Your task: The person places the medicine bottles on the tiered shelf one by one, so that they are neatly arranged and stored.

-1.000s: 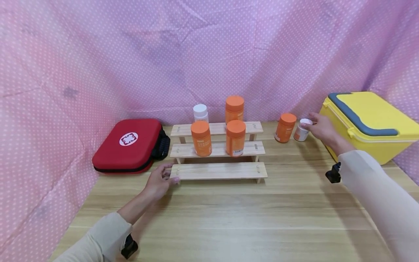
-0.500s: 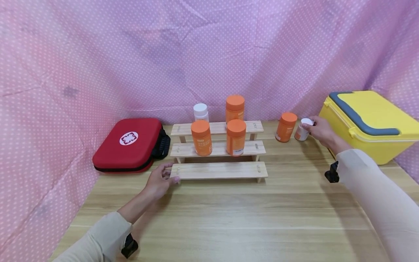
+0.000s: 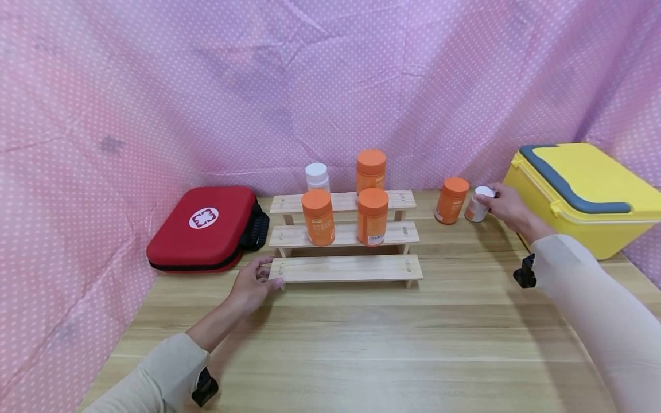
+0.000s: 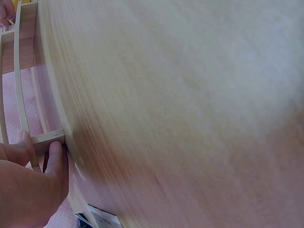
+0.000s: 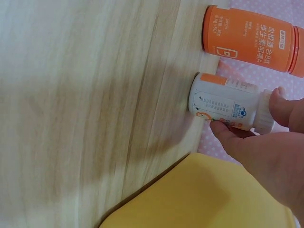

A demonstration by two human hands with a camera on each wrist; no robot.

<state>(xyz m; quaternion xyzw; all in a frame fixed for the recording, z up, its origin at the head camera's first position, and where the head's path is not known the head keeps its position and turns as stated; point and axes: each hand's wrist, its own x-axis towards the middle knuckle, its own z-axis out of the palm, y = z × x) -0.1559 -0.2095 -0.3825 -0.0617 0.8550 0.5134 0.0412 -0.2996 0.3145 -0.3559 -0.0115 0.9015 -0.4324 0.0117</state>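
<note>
At the right, my right hand (image 3: 511, 207) holds a small white pill bottle (image 5: 223, 103) that stands on the table, thumb at its cap and fingers along its side. An orange supplement bottle (image 3: 451, 201) stands just left of it. My left hand (image 3: 253, 285) grips the left end of the lowest step of a three-step wooden rack (image 3: 346, 269); in the left wrist view its fingers (image 4: 56, 159) wrap the end leg. Two orange bottles, one of them the left bottle (image 3: 318, 219), stand on the middle step. The top step bears a white bottle (image 3: 317, 178) and an orange bottle (image 3: 370, 170).
A red first-aid case (image 3: 203, 229) with a black handle lies left of the rack. The yellow box (image 3: 594, 195) with a grey handle stands right of my right hand. Pink dotted cloth (image 3: 330, 86) hangs behind the wooden table (image 3: 351, 355).
My right hand has shifted very slightly at the white pill bottle, its fingers closer around the cap. The left hand and the rack stay as they were.
</note>
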